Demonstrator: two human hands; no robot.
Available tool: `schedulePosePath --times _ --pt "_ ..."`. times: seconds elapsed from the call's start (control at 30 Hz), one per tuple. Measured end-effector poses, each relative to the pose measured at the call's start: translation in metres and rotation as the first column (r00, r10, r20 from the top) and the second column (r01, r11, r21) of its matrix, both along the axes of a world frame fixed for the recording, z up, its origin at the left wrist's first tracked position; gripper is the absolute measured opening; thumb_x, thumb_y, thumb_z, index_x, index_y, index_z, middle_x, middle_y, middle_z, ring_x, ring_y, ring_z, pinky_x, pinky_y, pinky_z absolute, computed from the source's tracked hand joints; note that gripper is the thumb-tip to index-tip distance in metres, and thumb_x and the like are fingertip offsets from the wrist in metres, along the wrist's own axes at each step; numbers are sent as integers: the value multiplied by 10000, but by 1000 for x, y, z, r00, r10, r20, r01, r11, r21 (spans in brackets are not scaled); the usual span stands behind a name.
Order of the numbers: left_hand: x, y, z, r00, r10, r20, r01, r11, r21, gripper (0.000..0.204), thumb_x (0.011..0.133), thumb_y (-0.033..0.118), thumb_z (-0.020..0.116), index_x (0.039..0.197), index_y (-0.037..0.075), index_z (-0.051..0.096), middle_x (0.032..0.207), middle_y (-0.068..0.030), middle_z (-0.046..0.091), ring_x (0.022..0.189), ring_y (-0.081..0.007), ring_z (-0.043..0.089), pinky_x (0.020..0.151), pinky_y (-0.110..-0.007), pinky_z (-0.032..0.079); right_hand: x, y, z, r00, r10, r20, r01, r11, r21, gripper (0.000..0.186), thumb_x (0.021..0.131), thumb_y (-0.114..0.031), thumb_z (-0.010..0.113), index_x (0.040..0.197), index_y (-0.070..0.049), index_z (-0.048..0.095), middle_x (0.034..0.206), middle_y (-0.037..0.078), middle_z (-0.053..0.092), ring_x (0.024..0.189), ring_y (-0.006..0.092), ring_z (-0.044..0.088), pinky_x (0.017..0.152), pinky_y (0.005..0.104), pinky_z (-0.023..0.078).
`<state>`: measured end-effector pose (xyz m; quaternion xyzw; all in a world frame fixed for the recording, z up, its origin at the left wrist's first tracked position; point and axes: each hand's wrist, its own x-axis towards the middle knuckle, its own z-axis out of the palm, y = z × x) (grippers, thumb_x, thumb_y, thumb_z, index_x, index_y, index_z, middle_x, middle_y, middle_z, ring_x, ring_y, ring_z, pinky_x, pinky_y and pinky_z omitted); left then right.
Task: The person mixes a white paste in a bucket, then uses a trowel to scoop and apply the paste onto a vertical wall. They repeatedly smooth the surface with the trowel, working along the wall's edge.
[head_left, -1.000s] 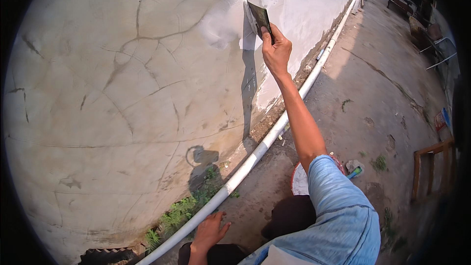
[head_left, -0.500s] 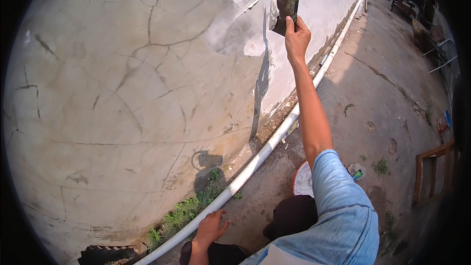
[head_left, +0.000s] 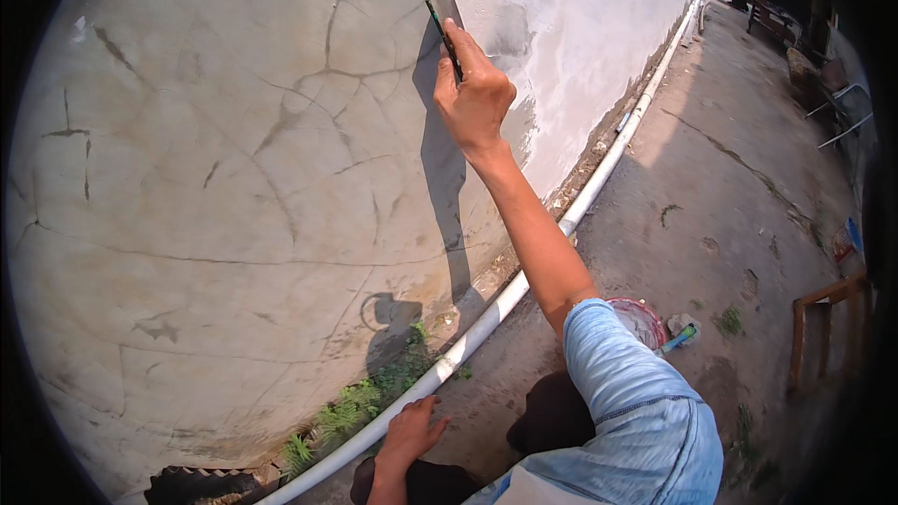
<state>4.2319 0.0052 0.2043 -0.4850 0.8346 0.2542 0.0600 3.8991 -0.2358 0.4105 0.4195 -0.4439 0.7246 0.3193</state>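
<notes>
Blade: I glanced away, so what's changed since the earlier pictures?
The right hand moved the blade left, from white wall toward grey wall, turning its broad dark face from view. Nothing was let go; the left hand stayed near the pipe.

Cracked wall point(head_left: 234, 187) left of the right hand point(head_left: 475, 98) affords unobstructed passage; white pipe point(head_left: 482, 325) and green weeds point(head_left: 351, 409) obstruct its foot near the left hand point(head_left: 409, 432).

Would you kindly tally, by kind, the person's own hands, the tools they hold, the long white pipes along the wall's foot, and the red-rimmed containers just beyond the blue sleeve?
Own hands: 2, the right hand and left hand
Held tools: 1, the flat blade
Long pipes: 1, the white pipe
Containers: 1, the red-rimmed container
Total: 5
</notes>
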Motion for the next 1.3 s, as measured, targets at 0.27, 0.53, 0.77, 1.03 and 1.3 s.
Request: schedulePosePath --times 0.27,0.53,0.77,1.03,1.3 --pt "7 2 3 1000 22 -5 -22 1000 19 428 898 358 644 1214 82 561 1066 -141 668 1058 -322 621 891 -438 494 1 36 -42 865 299 -403 -277 954 113 475 769 72 655 1212 -98 661 1076 116 717 942 265 716 715 313 571" --pt "9 1 2 1000 -7 -9 7 1000 5 439 902 398 632 1208 90 566 1078 -131 667 1058 -318 620 888 -432 495 -106 -5 15 927 166 335 -187 982 31 218 927 -135 619 1050 21 707 716 21 668 628 49 504 580 243 424" --pt "3 -2 1 1000 8 22 -10 998 64 404 908 368 626 1199 96 557 1094 -139 656 1059 -322 616 887 -448 493 -23 9 26 979 141 147 -150 987 52 242 871 -69 643 1101 -34 712 676 97 670 507 110 519 511 251 421" --pt "1 -6 -7 1000 -16 6 15 999 51 410 897 360 639 1190 83 566 1073 -144 667 1055 -323 622 888 -437 496 43 40 -26 819 218 -531 -231 972 44 533 684 63 673 1183 -125 680 1059 91 717 914 239 721 716 312 578" --pt "3 2 1 999 32 -21 -32 999 11 400 881 358 665 1165 87 586 1044 -145 679 1013 -332 643 868 -439 504 -100 -4 -35 866 260 426 -234 966 -114 198 929 -106 599 1069 3 688 694 107 657 558 129 546 550 296 430"
